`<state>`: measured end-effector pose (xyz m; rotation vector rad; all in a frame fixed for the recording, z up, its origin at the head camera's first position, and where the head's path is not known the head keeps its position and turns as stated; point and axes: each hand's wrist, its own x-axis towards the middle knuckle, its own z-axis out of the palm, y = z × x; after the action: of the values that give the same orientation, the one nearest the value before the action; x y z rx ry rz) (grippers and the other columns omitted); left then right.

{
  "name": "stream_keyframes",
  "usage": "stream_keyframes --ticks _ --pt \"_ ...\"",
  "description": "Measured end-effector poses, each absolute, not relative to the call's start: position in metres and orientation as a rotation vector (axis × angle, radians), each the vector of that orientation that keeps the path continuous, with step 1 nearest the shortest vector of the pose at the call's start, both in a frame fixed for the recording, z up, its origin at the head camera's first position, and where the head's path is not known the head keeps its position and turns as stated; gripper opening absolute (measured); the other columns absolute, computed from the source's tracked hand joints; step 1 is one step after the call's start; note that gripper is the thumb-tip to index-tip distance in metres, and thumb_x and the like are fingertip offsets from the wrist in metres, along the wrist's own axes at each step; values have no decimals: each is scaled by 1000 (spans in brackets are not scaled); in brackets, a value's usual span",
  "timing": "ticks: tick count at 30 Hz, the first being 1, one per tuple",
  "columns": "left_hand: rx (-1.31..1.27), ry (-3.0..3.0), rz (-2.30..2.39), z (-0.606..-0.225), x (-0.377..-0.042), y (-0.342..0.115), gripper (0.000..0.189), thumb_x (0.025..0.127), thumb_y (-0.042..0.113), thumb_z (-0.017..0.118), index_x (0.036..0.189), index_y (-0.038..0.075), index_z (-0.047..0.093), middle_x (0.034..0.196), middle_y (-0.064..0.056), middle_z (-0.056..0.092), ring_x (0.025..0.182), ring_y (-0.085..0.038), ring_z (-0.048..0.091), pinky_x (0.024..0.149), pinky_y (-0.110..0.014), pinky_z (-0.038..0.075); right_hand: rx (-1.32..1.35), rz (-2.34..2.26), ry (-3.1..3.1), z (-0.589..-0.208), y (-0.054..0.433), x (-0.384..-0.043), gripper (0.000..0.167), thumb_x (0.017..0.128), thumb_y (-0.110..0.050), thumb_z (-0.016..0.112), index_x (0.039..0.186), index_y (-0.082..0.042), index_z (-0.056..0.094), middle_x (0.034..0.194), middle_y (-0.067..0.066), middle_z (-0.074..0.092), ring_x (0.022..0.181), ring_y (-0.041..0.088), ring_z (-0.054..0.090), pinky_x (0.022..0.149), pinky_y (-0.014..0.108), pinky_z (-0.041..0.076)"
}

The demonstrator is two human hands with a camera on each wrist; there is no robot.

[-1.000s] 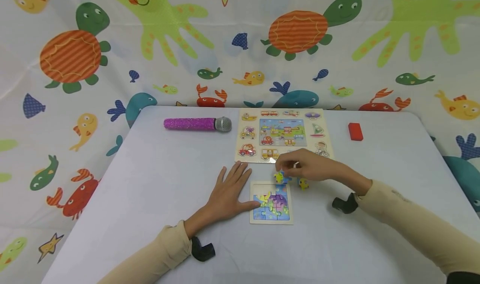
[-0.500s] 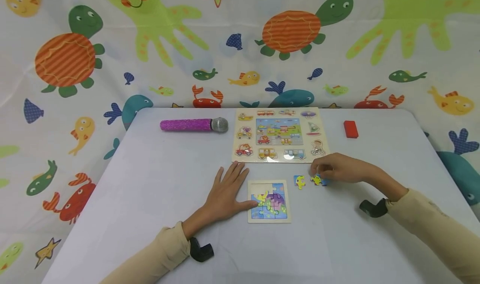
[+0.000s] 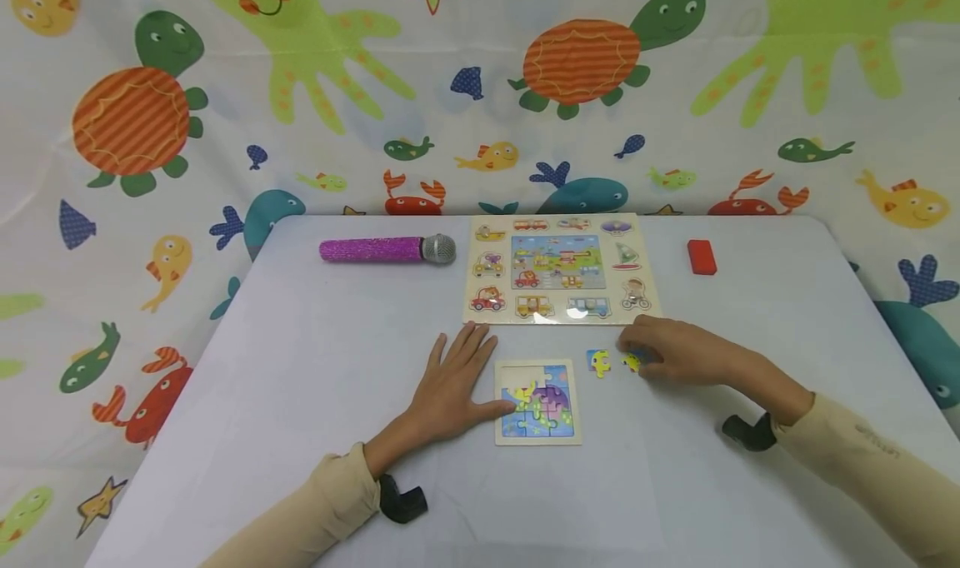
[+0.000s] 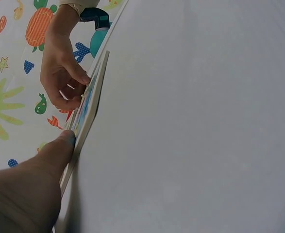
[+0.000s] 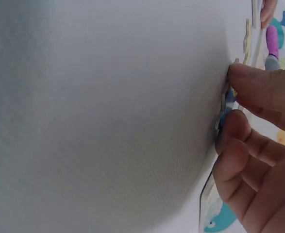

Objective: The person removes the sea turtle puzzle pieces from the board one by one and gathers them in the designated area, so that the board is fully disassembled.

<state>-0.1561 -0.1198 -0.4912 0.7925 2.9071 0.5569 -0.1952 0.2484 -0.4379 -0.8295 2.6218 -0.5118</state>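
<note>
A small square jigsaw puzzle (image 3: 550,422) in a wooden frame lies before the person, with bare wood showing at its upper left. My left hand (image 3: 450,393) rests beside it, fingers spread and straight, thumb over its left edge. In the left wrist view the thumb presses the frame (image 4: 91,116). Right of the puzzle, my right hand (image 3: 686,351) pinches a blue-and-yellow puzzle piece (image 3: 630,361) at the table surface. The right wrist view shows thumb and fingers at that piece (image 5: 225,109), partly hiding it. Another yellow-and-blue puzzle piece (image 3: 599,362) lies just left of it.
A wooden picture board with vehicles (image 3: 558,310) lies behind the puzzle. A purple microphone (image 3: 375,250) is at the back left, and a red block (image 3: 702,257) at the back right. A sea-animal cloth (image 3: 337,160) hangs behind the white table (image 3: 300,368).
My right hand has moved right from above the puzzle with the piece, bringing it down beside the other loose piece. Its grip shifts slightly there. My left hand stays in place.
</note>
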Motion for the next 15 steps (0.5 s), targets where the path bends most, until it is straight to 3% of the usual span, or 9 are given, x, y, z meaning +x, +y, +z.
stream_keyframes --ticks 4,15 --pt "796 2914 554 -492 -157 -120 103 86 69 67 161 9 31 170 -7 18 158 -23 1 124 -53 -3 -888 -521 2637 -440 247 -194 35 85 -11 83 118 -14 72 110 -5 65 94 14 57 85 35 57" --pt "798 2907 555 -491 -156 -120 102 86 69 68 161 9 31 170 -7 17 158 -23 1 124 -54 -4 -893 -538 2643 -440 242 -195 33 86 -12 82 118 -12 72 105 -5 64 86 11 54 75 27 53"
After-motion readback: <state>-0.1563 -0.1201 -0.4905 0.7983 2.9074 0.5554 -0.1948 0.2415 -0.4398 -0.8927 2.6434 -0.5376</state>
